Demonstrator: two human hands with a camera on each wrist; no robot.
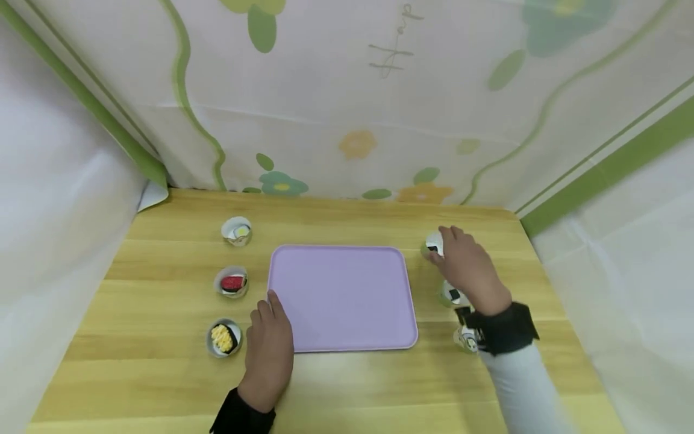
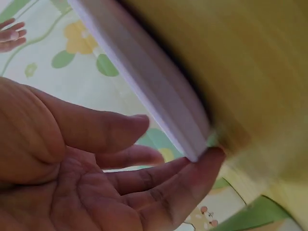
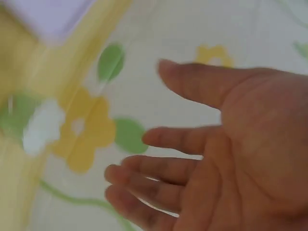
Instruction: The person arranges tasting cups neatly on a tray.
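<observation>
A purple tray [image 1: 343, 298] lies on the wooden table. My left hand [image 1: 269, 346] is at its left edge, and in the left wrist view the fingertips [image 2: 204, 163] touch the rim near a corner, the thumb held apart. My right hand [image 1: 468, 265] hovers at the far right cup [image 1: 432, 244], partly covering it; something white and black shows inside. In the right wrist view its fingers [image 3: 144, 168] are spread with nothing between them. Nearer along that side are a second cup [image 1: 451, 293] and a third cup [image 1: 465, 339], both partly hidden by the wrist.
Left of the tray stand three small cups: one with a pale yellow and white piece [image 1: 238, 232], one with red-topped sushi [image 1: 233, 283], one with yellow-topped sushi [image 1: 222, 339]. A flowered curtain [image 1: 325, 108] rises behind the table's back edge, with white cloth at both sides.
</observation>
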